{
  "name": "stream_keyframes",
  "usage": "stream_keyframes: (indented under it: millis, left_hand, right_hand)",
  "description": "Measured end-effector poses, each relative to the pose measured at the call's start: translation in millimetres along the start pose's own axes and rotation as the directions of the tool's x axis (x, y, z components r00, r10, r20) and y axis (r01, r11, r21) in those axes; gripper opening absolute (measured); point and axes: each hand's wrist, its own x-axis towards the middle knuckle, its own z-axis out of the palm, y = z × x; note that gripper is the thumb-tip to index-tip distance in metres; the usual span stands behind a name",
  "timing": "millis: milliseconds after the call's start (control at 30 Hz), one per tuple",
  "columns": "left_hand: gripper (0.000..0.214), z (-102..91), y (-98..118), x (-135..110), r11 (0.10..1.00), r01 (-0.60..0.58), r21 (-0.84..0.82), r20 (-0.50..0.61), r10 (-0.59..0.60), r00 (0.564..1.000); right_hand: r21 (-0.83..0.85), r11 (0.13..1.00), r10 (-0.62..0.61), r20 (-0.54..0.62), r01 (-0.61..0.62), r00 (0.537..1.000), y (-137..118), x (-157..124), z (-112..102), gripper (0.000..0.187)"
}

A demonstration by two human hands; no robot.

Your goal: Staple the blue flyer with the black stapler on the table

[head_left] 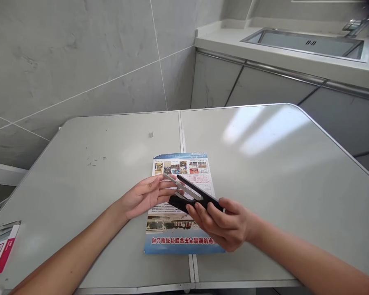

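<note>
A black stapler [186, 200] with its arms spread apart is tilted above a printed brochure [172, 241]. Its metal staple channel [189, 190] stands out between the black top and base. My right hand [227, 223] is wrapped round the hinge end and the base. At the stapler's front, my left hand [147, 194] has its upper fingers at the tip of the metal channel, while the other fingers stretch out behind it. Part of those fingertips is hidden by the stapler. Whether staples lie in the channel, I cannot make out.
A small greyish piece, perhaps a staple strip [151, 134], lies beyond the brochure. A red and white pack [3, 250] rests at the left edge of the folding table [264, 184]. Behind stands a counter [221, 39] with a sink [304, 43]; a tiled wall [80, 49] borders the left.
</note>
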Motion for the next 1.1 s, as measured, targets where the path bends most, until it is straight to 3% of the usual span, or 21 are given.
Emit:
stream_keyframes:
  millis: [100,267,367,433,533,633,733,833,933,1100]
  left_hand:
    - [0.039,-2.1,-2,0,1.0,-0.006,-0.004,-0.008,0.006,1.0]
    - [0.034,-4.4,-5,1,0.999,-0.03,-0.01,-0.084,0.029,0.996]
    - [0.027,-4.5,-5,3,0.995,-0.096,-0.022,-0.202,0.09,0.975]
    - [0.024,-3.9,-3,4,0.983,-0.182,0.007,-0.307,0.175,0.935]
    - [0.024,-3.2,0,5,0.948,-0.307,0.089,-0.398,0.316,0.861]
    - [0.022,-2.6,2,4,0.912,-0.376,0.164,-0.413,0.41,0.813]
    - [0.025,-2.4,-1,3,0.878,-0.379,0.293,-0.381,0.471,0.796]
    - [0.026,-3.3,-6,0,0.82,-0.33,0.467,-0.298,0.497,0.815]
    - [0.019,-5.0,-11,-2,0.709,-0.315,0.632,-0.167,0.521,0.837]
    - [0.006,-7.2,-16,-1,0.531,-0.414,0.739,0.033,0.586,0.81]
  right_hand:
    - [0.019,0.999,-0.044,-0.02,0.045,0.999,-1,-3,5,0.021]
    - [-0.001,1.0,-0.008,-0.046,0.008,0.999,0,-2,3,0.016]
    - [-0.136,0.989,0.05,-0.062,-0.059,0.997,1,3,-5,0.017]
    - [-0.14,0.974,0.165,-0.086,-0.176,0.983,1,9,-10,0.026]
    - [0.058,0.91,0.413,-0.099,-0.409,0.905,-1,15,-11,0.038]
    - [0.332,0.792,0.55,-0.022,-0.512,0.835,-6,14,-1,0.047]
    - [0.468,0.698,0.573,0.089,-0.542,0.815,-11,9,11,0.048]
    - [0.505,0.625,0.59,0.194,-0.595,0.784,-13,4,17,0.042]
    - [0.506,0.566,0.618,0.263,-0.651,0.741,-13,1,19,0.037]
    - [0.505,0.492,0.655,0.322,-0.709,0.684,-10,-1,19,0.034]
